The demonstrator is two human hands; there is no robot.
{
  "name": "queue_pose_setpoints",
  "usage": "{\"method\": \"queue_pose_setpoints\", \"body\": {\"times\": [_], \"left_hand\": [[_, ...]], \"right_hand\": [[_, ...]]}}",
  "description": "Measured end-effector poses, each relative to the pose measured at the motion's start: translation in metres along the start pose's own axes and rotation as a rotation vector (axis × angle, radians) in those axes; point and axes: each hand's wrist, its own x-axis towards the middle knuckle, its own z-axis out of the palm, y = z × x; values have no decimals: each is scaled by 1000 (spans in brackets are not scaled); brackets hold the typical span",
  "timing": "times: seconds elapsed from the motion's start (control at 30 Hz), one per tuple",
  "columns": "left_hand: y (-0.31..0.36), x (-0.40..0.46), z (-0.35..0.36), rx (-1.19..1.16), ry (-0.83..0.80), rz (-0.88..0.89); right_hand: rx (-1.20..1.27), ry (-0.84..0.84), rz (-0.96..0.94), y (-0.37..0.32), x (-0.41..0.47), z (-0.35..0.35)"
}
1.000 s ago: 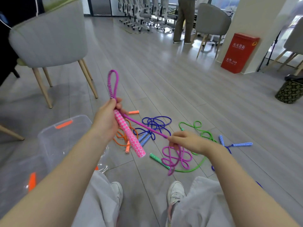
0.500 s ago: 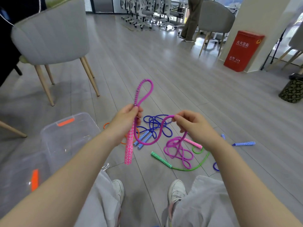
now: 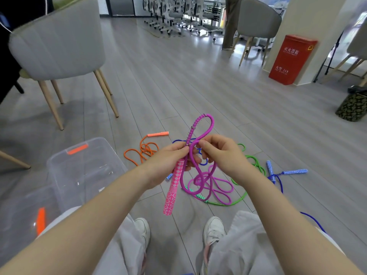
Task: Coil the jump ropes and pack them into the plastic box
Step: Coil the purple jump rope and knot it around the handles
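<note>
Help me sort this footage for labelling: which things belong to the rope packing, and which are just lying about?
Job:
purple rope, gripped by the left hand and right hand
orange rope
green rope
blue rope
plastic box

Lying about:
grey chair
red box
patterned basket

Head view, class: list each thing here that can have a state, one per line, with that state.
Purple rope: partly looped, held by both hands, the rest trailing on the floor.
Pink handle: hanging below the left hand.
Right hand: pinching the purple cord.
Plastic box: open, no ropes inside.
Orange rope: loose on the floor.
Green rope: loose on the floor.
Blue rope: loose on the floor.
</note>
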Motion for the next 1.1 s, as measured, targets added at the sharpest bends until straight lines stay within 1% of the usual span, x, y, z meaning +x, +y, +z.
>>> {"method": "queue_pose_setpoints", "body": {"times": [0.1,0.23,0.3,0.37,0.43,0.47,0.53,0.6,0.7,0.77,0.83,0.9,0.97,1.1], "left_hand": [[0,0,1,-76,-42,-31],[-1,0,-1,-69,-104,-38],[-1,-1,-3,-9,-121,-44],[2,-3,-7,85,-87,-47],[6,-2,-12,111,-35,-12],[8,-2,-16,85,-4,12],[13,2,-25,-41,83,61],[17,7,-40,-208,231,121],[27,11,-73,-468,495,163],[29,12,-91,-531,574,154],[25,10,-95,-510,556,126],[22,8,-88,-477,461,96],[23,4,-76,-444,348,83],[28,-5,-53,-354,176,57]], "right_hand": [[-45,16,5,3,2,-2],[-94,53,16,8,3,-1],[-118,66,26,9,3,-1],[-118,51,36,7,1,-4],[-134,21,53,5,0,-13],[-155,4,64,4,-1,-18],[-204,-23,91,6,-1,-31],[-241,-32,124,10,0,-45],[-311,23,180,15,-1,-66],[-281,59,199,15,-1,-70],[-193,45,192,13,-1,-62],[-148,21,183,15,1,-45],[-156,5,178,19,4,-25],[-223,-25,138,32,9,7]]}}
